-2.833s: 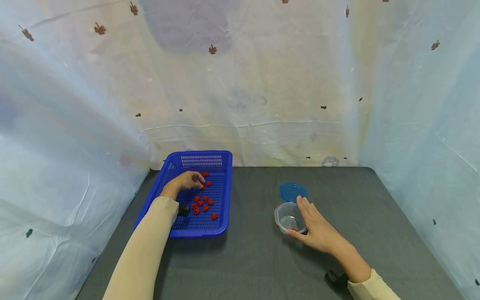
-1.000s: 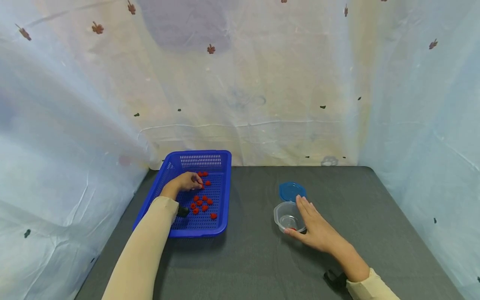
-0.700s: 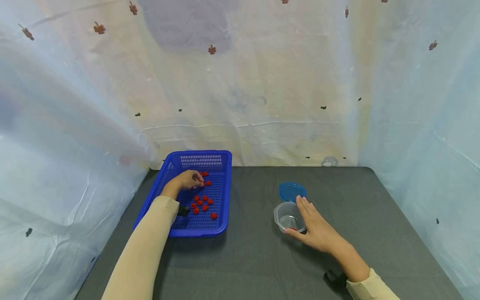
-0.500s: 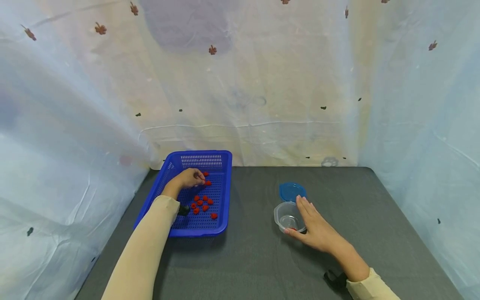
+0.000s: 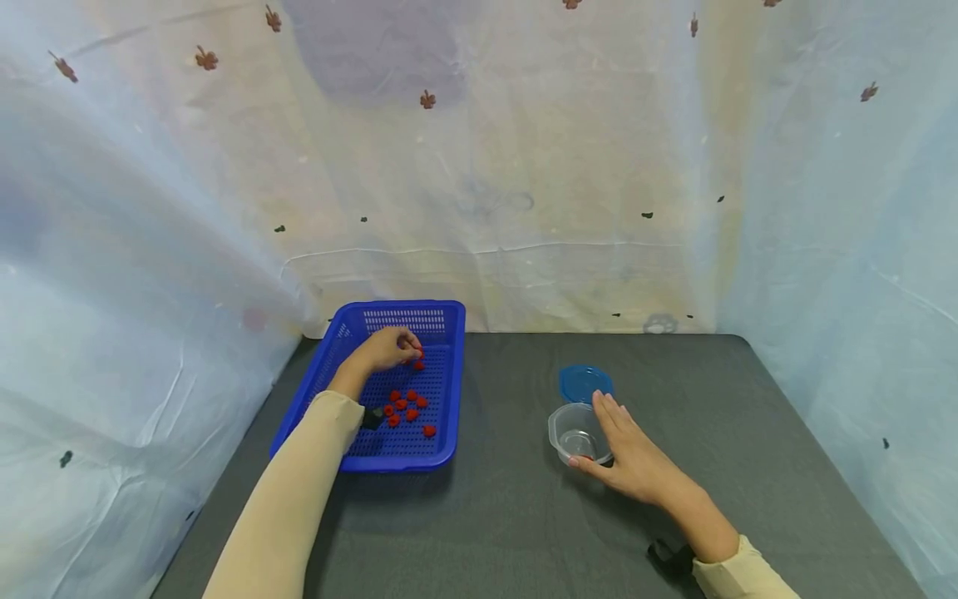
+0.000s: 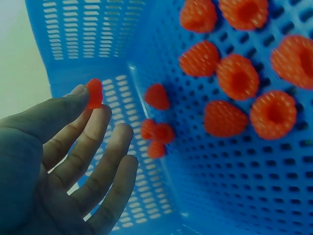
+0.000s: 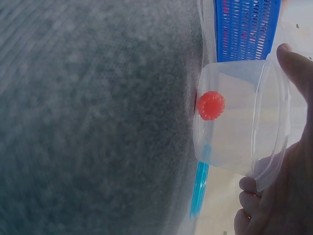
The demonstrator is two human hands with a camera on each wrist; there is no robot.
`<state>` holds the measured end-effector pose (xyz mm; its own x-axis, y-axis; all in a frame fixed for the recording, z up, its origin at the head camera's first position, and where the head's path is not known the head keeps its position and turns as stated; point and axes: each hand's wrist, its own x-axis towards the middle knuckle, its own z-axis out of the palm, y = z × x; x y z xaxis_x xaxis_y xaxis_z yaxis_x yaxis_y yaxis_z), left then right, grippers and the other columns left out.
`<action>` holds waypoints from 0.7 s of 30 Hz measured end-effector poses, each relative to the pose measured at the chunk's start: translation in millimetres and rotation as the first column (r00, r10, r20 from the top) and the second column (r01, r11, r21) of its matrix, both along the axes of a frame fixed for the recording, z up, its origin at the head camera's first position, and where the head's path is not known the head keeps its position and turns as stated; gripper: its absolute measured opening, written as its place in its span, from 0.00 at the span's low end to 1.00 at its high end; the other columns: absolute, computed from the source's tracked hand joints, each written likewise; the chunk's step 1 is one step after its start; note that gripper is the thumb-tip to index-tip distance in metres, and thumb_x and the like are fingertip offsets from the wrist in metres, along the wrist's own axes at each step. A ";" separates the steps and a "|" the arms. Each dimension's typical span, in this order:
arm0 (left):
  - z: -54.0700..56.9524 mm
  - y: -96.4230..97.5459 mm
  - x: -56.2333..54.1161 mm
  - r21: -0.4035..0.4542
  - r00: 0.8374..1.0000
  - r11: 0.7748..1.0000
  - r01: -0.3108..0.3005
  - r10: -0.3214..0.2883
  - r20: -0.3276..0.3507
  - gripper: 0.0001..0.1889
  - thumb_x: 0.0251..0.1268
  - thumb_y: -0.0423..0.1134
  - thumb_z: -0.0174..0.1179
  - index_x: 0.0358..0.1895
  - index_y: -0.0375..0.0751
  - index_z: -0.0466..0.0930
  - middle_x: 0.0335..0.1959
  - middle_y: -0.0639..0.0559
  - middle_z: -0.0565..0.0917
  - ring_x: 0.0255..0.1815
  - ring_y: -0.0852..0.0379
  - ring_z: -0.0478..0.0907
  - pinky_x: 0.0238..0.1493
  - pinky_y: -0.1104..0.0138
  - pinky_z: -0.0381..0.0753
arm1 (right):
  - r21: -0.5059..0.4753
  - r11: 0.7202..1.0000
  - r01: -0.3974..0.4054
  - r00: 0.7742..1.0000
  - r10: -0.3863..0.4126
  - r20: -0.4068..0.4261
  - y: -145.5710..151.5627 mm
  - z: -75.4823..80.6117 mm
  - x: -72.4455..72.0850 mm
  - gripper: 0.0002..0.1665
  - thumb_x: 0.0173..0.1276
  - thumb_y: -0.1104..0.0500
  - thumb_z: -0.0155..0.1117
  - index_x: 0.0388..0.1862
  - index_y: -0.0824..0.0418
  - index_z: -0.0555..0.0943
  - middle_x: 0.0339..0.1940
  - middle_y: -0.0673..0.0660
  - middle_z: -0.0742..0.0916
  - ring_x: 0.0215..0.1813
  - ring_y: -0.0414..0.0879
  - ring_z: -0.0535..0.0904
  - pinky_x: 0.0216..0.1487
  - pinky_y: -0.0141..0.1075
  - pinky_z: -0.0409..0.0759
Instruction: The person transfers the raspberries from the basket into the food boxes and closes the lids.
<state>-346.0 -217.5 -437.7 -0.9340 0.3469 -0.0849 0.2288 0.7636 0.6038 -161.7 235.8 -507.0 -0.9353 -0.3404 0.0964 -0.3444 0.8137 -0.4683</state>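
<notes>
Between thumb and index finger, my left hand pinches a red raspberry, above the far end of a blue plastic basket. Its other fingers are spread loosely in the left wrist view. More raspberries lie scattered on the basket's perforated floor. On the right, my right hand rests against a clear plastic tub, thumb on one side and straight fingers on the other. A single raspberry shows through the tub's wall, near its bottom.
A blue lid lies just behind the tub on the grey table. Pale patterned sheeting hangs behind and at both sides of the table. The basket stands at the table's far left.
My left hand has moved a little farther back and to the right in the basket, lifting a raspberry in its pinch. The right hand and tub stay in place.
</notes>
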 end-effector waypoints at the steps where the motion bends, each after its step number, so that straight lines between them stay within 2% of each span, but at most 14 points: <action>1: 1.5 2.0 0.6 -0.001 1.000 1.000 0.000 0.000 -0.008 0.08 0.79 0.36 0.64 0.50 0.34 0.83 0.46 0.40 0.87 0.46 0.42 0.84 0.51 0.51 0.81 | 0.000 1.000 0.000 1.000 0.000 0.000 0.0 0.2 0.0 0.70 0.71 0.25 0.66 0.89 0.68 0.48 0.89 0.69 0.54 0.88 0.67 0.48 0.82 0.65 0.53; 7: 5.0 8.4 2.1 -0.024 0.998 1.000 -0.012 0.010 -0.056 0.08 0.80 0.38 0.64 0.50 0.37 0.83 0.46 0.42 0.86 0.44 0.46 0.82 0.48 0.53 0.80 | -0.001 1.000 0.003 1.000 -0.003 -0.007 -0.2 1.3 0.5 0.70 0.71 0.25 0.66 0.89 0.69 0.49 0.89 0.70 0.54 0.88 0.69 0.50 0.82 0.65 0.54; 21: 12.8 27.4 6.3 -0.019 0.989 0.999 -0.035 0.032 -0.147 0.10 0.80 0.47 0.65 0.52 0.45 0.84 0.49 0.46 0.87 0.45 0.47 0.83 0.48 0.51 0.80 | -0.001 1.000 0.009 1.000 -0.009 -0.004 -0.8 1.0 2.0 0.70 0.71 0.24 0.66 0.89 0.68 0.48 0.89 0.69 0.53 0.88 0.68 0.49 0.82 0.66 0.54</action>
<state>-339.8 -190.1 -424.9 -0.9481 0.3146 0.0467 0.2875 0.7849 0.5489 -159.7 234.9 -506.0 -0.9378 -0.3323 0.1005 -0.3394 0.8161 -0.4677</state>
